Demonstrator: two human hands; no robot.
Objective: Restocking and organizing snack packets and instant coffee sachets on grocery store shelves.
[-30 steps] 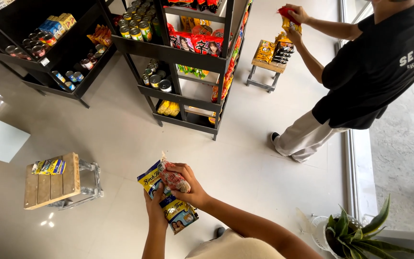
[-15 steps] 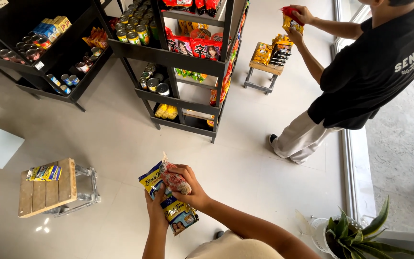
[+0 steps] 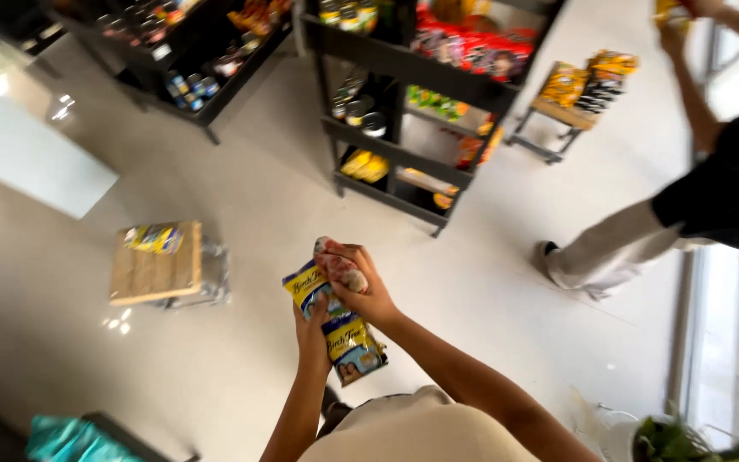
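Gripping blue-yellow packets (image 3: 339, 329), left hand (image 3: 310, 329) beneath, right hand (image 3: 368, 295) atop.

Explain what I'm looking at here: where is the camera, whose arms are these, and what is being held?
The single view comes from a camera worn on a person's head, looking down, so the two bare arms rising from the bottom edge are the wearer's own. The left hand supports yellow-and-blue snack packets from below; the right hand grips a reddish packet on top of them. On the pale floor stand a small wooden-topped stool carrying a yellow packet, and dark shelving stocked with cans and packets. At the right, another person reaches upward holding something.
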